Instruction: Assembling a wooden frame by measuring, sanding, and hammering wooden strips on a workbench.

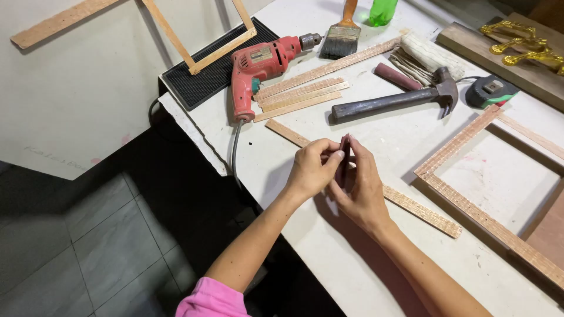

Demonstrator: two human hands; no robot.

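Your left hand (310, 170) and right hand (361, 188) meet above the white workbench (364, 264), fingers curled, pinching a small dark reddish-brown piece (343, 158) upright between them, just over a long wooden strip (423, 211).

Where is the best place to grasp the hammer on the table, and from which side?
Probably the grey handle of the hammer, around its middle, coming from above. It lies flat and bare on the white table; the head end is crowded by the tape measure and the cloth roll.

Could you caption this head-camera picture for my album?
Both hands pinch a small dark red piece over a wood strip, beside a red drill.
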